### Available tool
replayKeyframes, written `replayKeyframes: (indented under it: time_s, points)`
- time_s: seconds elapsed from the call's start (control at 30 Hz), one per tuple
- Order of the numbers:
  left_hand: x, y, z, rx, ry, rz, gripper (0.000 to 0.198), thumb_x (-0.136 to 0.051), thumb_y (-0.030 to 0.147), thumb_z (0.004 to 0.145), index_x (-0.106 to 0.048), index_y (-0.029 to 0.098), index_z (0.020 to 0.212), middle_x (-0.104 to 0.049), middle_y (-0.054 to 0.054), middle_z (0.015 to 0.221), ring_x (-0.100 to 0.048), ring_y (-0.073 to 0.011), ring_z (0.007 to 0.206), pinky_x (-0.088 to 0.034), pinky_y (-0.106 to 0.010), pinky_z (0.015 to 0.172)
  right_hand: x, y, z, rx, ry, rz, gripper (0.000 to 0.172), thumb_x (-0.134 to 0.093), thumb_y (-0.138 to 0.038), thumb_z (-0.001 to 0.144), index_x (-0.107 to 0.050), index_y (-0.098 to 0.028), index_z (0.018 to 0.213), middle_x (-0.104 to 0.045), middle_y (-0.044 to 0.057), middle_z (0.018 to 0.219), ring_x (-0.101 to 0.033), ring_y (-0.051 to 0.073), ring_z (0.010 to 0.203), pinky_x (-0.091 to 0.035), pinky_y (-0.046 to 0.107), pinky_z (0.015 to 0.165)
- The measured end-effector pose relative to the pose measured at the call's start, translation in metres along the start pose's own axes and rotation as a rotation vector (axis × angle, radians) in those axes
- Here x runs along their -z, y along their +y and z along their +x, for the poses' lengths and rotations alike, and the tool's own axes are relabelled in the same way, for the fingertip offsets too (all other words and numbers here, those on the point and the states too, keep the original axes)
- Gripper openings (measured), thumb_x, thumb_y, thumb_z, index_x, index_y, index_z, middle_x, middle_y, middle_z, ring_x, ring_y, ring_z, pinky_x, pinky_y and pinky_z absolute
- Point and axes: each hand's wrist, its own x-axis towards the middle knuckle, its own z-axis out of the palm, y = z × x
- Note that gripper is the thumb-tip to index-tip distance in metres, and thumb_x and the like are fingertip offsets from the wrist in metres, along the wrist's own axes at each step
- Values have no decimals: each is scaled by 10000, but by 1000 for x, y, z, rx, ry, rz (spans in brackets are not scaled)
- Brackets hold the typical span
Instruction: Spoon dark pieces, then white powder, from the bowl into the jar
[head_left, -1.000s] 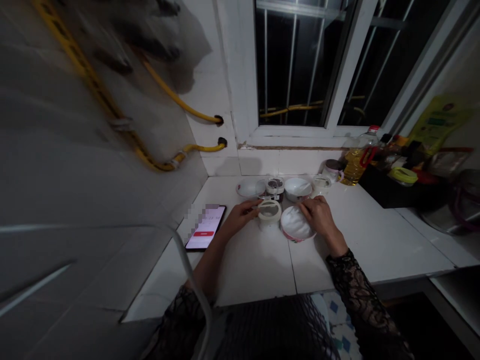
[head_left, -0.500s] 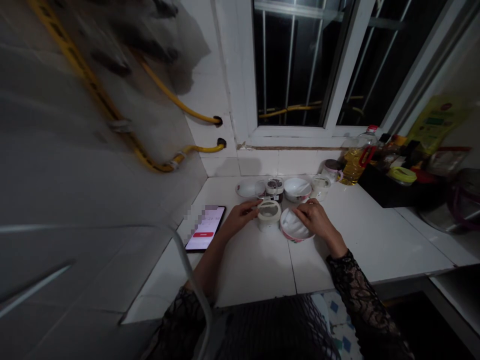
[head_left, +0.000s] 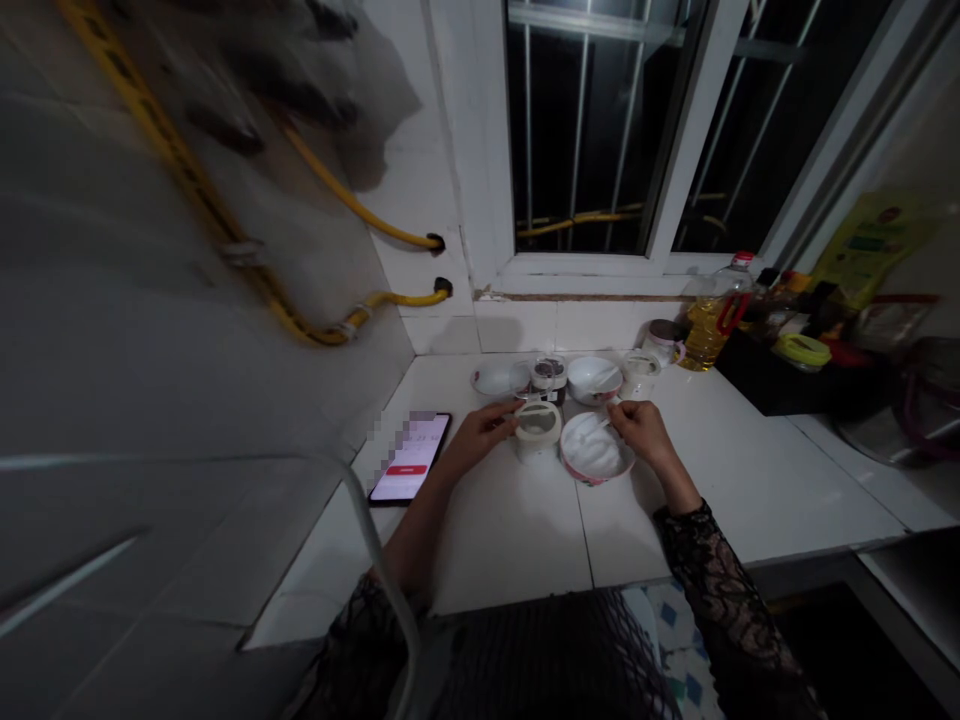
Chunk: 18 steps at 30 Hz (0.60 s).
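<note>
A bowl with a pink-patterned outside (head_left: 590, 480) stands on the white tiled counter and holds white stuff (head_left: 592, 448). At its right rim, my right hand (head_left: 641, 432) pinches the handle of a small white spoon (head_left: 604, 422) whose lower end is in the bowl. Just left of the bowl is a clear jar with a cream rim (head_left: 538, 440), its lid standing open. The fingers of my left hand (head_left: 484, 438) rest against the jar's left side, near the lid. Behind them are a jar with dark contents (head_left: 550, 374) and a second bowl (head_left: 585, 372) with a spoon.
A lit phone (head_left: 412, 458) lies left of my left forearm. An oval white dish (head_left: 496, 378), a clear jar (head_left: 641, 370), a lidded cup (head_left: 664, 342) and an oil bottle (head_left: 706, 325) line the back. A black board (head_left: 761, 385) and a metal pot (head_left: 900, 420) are at the right.
My right hand has shifted slightly right and up, from over the bowl to its right rim, uncovering more of the white contents. My left hand has stayed at the jar.
</note>
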Motion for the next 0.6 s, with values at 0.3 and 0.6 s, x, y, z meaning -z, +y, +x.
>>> replayKeyframes:
  time_s: [0.3, 0.6]
  points:
    - [0, -2, 1, -4, -6, 0, 481, -654, 469, 786, -720, 172, 1158, -729, -106, 1140, -667, -175, 765, -552, -273, 652, 2, 7, 3, -110, 48, 70, 443, -524, -532, 726, -468, -218, 420, -442, -20, 369, -376, 93, 362, -281, 238, 409]
    - [0, 0, 0, 15, -9, 7, 512, -646, 483, 798, -703, 155, 1187, -719, -117, 1157, -682, -203, 829, -553, -286, 686, 7, 2, 6, -136, 45, 193, 478, -548, -592, 684, -456, -223, 396, -387, -28, 334, -320, 89, 344, -234, 249, 388]
